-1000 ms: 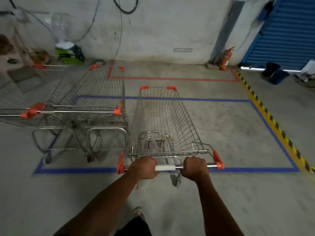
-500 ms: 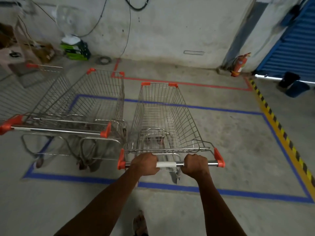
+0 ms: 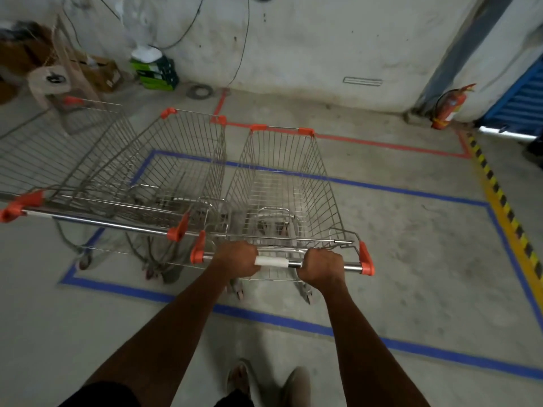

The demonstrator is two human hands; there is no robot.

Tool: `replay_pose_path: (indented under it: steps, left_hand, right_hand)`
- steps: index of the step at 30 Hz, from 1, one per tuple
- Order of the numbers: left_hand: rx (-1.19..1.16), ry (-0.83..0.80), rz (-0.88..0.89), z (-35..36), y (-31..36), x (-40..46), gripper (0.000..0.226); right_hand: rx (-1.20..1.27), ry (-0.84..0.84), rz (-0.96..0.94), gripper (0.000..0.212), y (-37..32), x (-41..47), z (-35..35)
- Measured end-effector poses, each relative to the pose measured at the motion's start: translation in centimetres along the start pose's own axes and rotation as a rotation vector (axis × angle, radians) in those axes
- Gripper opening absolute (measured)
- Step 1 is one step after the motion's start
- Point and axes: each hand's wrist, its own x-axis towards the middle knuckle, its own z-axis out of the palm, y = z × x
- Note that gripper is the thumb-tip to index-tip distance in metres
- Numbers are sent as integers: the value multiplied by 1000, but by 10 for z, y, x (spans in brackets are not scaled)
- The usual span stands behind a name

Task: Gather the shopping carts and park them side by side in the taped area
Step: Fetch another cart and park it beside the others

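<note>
A wire shopping cart (image 3: 282,183) with orange corner caps stands inside the blue taped rectangle (image 3: 499,230). My left hand (image 3: 236,258) and my right hand (image 3: 321,267) both grip its metal handle bar (image 3: 352,267), either side of a white wrap. A second cart (image 3: 176,171) is parked right beside it on the left, also within the blue tape. A third cart (image 3: 53,154) sits further left, partly cut off by the frame edge.
A grey wall runs along the back, with boxes (image 3: 154,71) and clutter at its left. A red fire extinguisher (image 3: 448,108) stands at the right corner. Red tape (image 3: 382,142) and a yellow-black stripe (image 3: 505,207) mark the floor. My feet (image 3: 293,383) show below.
I have pushed the cart forward, deeper into the blue rectangle, until its handle is nearly level with the neighbouring cart's handle. Both hands kept their grip.
</note>
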Motion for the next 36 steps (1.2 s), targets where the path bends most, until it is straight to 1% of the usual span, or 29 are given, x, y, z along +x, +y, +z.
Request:
replay_pose_path:
  steps: [5, 10, 21, 29, 33, 36]
  left_hand:
    - [68, 11, -38, 0, -7, 5, 38]
    - [19, -14, -24, -2, -12, 9, 36]
    - [-54, -13, 5, -7, -29, 19, 36]
    - [-56, -37, 8, -12, -37, 26, 35]
    - [-38, -21, 12, -11, -40, 28, 36]
    - [-41, -38, 5, -10, -41, 26, 37]
  right_hand:
    - [-1, 5, 4, 29, -7, 8, -4]
    - [0, 4, 7, 27, -9, 10, -4]
    - [-8, 51, 20, 26, -22, 23, -5]
    - [19, 7, 8, 27, -25, 33, -10]
    - [31, -9, 47, 26, -31, 31, -10]
    - [42, -27, 69, 26, -34, 27, -8]
